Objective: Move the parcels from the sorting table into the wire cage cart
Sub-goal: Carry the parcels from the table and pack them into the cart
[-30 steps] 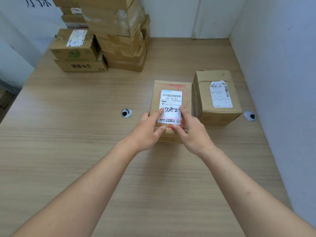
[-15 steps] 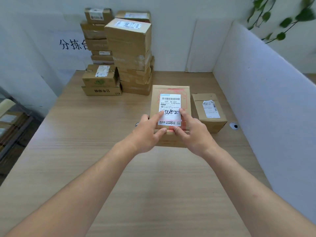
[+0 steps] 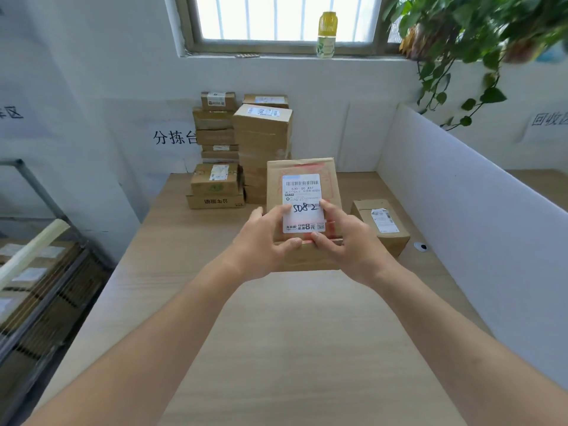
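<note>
Broadly, a pale wooden sorting table is filling most of the view, running from the near edge back to a white wall, with a white partition panel standing along its right side. Off the table's left edge a wire cage cart is showing its metal frame, and flat cardboard pieces with white labels are lying inside it — how many cannot be told.

At the far end of the table a stack of parcels is leaning close to the wall, two columns side by side, with a lower pair of boxes sitting just in front of the left column. Above them a window is letting in light; a yellow bottle is standing on its sill, and a trailing green plant is hanging at the top right.

Near the middle, both hands are holding up a brown parcel above the table — its white shipping label is facing the camera, with "508 2" handwritten across it. The left hand is gripping the parcel's lower left edge, thumb on the front face and fingers curling around. The right hand is gripping the lower right edge likewise, thumb pressing on the label.

Just right of the held parcel, a smaller labelled box is resting on the table near the partition, and a small round cable hole is sitting beside it.
</note>
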`<action>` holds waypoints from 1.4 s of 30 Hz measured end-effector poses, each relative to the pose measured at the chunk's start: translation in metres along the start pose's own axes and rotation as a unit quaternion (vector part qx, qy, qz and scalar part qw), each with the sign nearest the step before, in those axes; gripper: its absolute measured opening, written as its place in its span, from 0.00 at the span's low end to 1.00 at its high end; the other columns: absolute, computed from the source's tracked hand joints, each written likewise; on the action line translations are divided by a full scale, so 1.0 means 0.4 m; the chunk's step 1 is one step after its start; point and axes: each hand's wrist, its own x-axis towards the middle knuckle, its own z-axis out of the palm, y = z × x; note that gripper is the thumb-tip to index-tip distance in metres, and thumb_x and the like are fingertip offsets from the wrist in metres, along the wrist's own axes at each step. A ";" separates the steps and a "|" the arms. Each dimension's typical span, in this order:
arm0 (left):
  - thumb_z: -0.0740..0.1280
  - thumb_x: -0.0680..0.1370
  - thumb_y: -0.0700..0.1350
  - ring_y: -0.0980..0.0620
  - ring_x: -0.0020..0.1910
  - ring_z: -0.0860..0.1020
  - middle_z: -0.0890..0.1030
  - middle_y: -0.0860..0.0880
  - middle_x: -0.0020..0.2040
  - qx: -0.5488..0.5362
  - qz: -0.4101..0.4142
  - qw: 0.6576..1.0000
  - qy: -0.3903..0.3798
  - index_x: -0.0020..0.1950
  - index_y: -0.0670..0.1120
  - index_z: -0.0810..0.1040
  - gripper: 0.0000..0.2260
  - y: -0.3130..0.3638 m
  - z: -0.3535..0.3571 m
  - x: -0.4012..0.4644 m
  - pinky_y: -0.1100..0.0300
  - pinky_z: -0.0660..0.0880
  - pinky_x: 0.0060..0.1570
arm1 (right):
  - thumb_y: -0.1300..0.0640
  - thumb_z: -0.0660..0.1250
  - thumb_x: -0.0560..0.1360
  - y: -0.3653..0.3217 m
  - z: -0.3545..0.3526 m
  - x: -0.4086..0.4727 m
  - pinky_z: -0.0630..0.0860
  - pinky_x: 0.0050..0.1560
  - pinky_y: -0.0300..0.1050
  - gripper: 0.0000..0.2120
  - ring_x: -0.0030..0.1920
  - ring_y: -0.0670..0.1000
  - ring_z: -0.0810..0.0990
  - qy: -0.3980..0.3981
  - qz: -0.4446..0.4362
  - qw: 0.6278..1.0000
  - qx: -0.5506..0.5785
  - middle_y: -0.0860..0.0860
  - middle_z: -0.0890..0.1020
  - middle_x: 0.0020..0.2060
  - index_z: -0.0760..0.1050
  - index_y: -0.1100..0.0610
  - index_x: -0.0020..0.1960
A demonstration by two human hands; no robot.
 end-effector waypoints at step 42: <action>0.71 0.79 0.59 0.54 0.65 0.72 0.70 0.53 0.66 0.052 -0.299 0.913 0.272 0.82 0.59 0.61 0.34 -0.508 -0.525 -0.934 0.60 0.69 0.63 | 0.43 0.69 0.80 -0.808 0.810 -0.188 0.72 0.48 0.28 0.31 0.56 0.46 0.78 -0.289 -0.284 0.913 0.054 0.45 0.78 0.63 0.62 0.43 0.80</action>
